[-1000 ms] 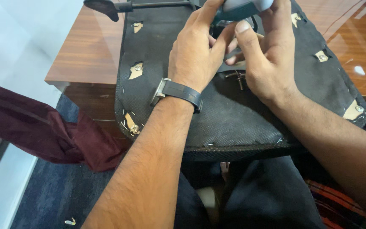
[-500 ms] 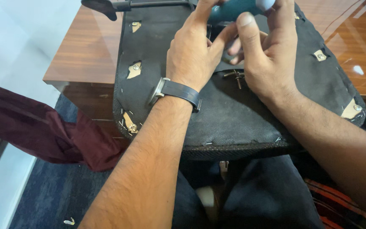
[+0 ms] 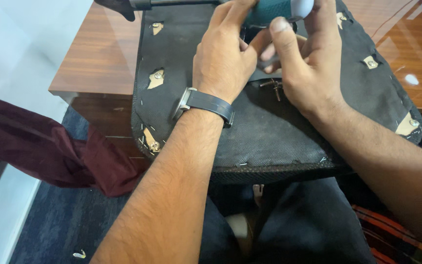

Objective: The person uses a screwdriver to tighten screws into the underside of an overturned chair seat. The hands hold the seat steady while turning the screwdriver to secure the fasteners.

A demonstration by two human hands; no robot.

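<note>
At the far edge of the black seat base (image 3: 279, 132) — both hands, left hand (image 3: 223, 61) and right hand (image 3: 308, 63), clamp the teal-handled tool (image 3: 269, 11); fastening step, next needs steady downward pressure.

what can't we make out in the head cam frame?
- Teal-handled tool: head view, its top is cut off by the frame edge and its tip is hidden behind both hands.
- Left hand fingers: curled behind the handle, grip unclear.
- Small metal fitting on the black seat panel: too small to identify, partly covered by the right hand.
</note>
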